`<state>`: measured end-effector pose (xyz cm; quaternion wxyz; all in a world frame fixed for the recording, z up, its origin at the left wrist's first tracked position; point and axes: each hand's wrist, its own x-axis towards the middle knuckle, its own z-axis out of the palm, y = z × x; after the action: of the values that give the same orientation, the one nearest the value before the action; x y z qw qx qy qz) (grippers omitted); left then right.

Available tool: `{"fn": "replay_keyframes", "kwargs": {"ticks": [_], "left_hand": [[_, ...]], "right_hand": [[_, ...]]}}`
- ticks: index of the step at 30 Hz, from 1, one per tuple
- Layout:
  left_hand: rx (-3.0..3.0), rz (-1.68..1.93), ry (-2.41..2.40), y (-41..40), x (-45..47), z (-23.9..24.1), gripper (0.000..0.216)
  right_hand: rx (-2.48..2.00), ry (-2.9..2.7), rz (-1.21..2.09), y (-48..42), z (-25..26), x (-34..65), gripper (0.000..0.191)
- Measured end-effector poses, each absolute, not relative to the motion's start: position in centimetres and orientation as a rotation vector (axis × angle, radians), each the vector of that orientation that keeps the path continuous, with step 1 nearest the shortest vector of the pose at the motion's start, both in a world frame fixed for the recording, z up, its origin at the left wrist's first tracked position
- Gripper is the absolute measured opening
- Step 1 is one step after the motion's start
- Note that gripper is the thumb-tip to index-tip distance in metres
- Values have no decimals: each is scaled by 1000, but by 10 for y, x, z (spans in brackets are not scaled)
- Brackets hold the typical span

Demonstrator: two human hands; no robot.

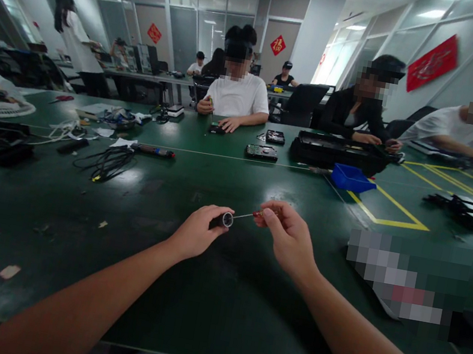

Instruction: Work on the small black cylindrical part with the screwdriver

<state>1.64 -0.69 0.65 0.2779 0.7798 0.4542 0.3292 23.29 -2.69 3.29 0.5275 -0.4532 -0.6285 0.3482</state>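
Note:
Above the green table [215, 295], my left hand [197, 232] is closed around a small dark cylinder [224, 220] whose round silver end faces right. My right hand [287, 238] pinches the handle of a thin screwdriver [244, 215]; its metal tip meets the cylinder's end. Both hands hover a little above the tabletop, close together near the middle of the view.
A blue bin [350, 178] and a long black case [336, 152] lie ahead right, beside yellow floor-tape lines. Hard drives [261, 153] sit mid-table, cables [106, 163] and tools at left. Three people sit across the table; others work behind.

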Motion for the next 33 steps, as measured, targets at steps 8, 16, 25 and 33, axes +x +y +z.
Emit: {"fn": "replay_keyframes", "kwargs": {"ticks": [8, 16, 25, 33], "left_hand": [[2067, 906, 1240, -9, 17, 10, 38], [2130, 902, 1233, -5, 15, 6, 38], [2118, 934, 1222, -4, 15, 3, 37], [2126, 911, 1233, -4, 14, 5, 37]], "right_hand": [[-1319, -1661, 562, -30, 40, 236, 34], [-1212, -1820, 545, -32, 39, 236, 15], [-1306, -1797, 602, -31, 41, 234, 28], [-1245, -1786, 692, -33, 41, 233, 30]]}}
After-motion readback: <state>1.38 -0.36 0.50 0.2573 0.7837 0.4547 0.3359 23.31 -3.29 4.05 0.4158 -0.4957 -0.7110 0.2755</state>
